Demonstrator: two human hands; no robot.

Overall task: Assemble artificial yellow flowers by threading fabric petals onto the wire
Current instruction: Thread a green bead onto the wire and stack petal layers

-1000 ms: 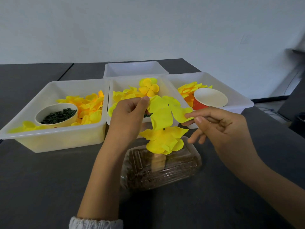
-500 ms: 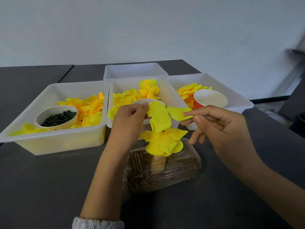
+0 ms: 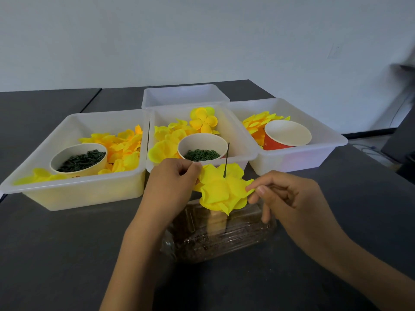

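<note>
Both hands [image 3: 173, 182] [image 3: 285, 196] pinch yellow petals [image 3: 221, 191] on the wire [image 3: 226, 159].

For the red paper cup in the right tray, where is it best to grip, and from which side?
Grip the red paper cup by its rim, from above and the near side. It stands upright with its open mouth clear, while petals crowd its far left wall and the right tray walls block a low reach.

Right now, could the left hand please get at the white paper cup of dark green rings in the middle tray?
Probably yes: the left hand pinches the yellow petal just before that cup; nothing lies between.
</note>
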